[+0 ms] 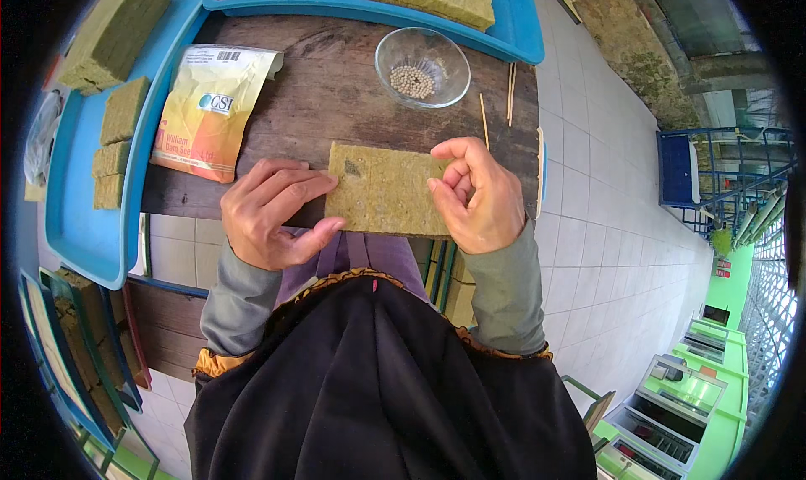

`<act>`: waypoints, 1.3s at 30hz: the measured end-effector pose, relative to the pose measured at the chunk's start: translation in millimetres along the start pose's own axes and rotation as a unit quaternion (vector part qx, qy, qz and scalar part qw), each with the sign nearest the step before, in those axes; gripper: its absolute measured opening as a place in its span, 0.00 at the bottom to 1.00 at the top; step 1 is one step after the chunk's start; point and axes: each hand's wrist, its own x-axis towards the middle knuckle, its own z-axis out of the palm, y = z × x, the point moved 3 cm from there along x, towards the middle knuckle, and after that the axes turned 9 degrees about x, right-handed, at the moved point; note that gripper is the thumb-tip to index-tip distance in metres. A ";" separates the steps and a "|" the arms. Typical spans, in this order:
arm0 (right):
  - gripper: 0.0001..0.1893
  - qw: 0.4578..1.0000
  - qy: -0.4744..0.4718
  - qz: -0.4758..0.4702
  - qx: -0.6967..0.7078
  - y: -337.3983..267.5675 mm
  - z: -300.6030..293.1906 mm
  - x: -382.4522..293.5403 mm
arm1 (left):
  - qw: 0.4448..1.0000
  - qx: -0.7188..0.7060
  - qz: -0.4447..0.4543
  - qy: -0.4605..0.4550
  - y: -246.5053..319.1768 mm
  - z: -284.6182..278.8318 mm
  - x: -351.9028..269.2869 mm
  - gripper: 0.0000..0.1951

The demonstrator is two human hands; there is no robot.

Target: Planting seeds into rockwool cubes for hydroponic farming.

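A rectangular slab of fibrous growing medium, likely rockwool, (387, 190) lies at the near edge of the dark wooden table (302, 71), with small holes or pale specks in its top. My left hand (274, 212) rests at the slab's left side, fingertips touching its edge, thumb apart. My right hand (482, 193) is over the slab's right end, fingers curled and thumb near the index finger; whether something small is between them cannot be told. Beyond it stands a glass bowl (422, 68) holding small round pale pellets. A printed seed packet (208, 115) lies to the left.
Blue trays (91, 228) border the table at left and far side, holding larger slabs (116, 30) and smaller blocks (124, 110). Thin wooden sticks (511, 93) lie at the right; one (484, 118) reaches towards my right hand. Tiled floor (579, 184) lies beyond the right edge.
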 end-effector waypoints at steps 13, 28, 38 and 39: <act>0.11 0.997 0.022 -0.056 -0.048 -19.1 -26.5 12.5 | 1.000 -0.018 -0.016 -0.016 -1.0 -0.8 -1.5 0.18; 0.06 0.883 -0.151 -0.039 -0.443 -27.7 14.9 135.5 | 1.000 -0.003 -0.003 0.010 -0.4 -1.8 -0.4 0.17; 0.03 0.884 -0.180 0.013 -0.431 -27.2 16.1 136.2 | 1.000 -0.005 -0.001 0.009 -0.4 -2.1 0.6 0.16; 0.02 0.895 -0.141 -0.043 -0.422 -27.1 13.3 132.3 | 1.000 -0.006 -0.001 0.008 -0.4 -2.0 0.8 0.17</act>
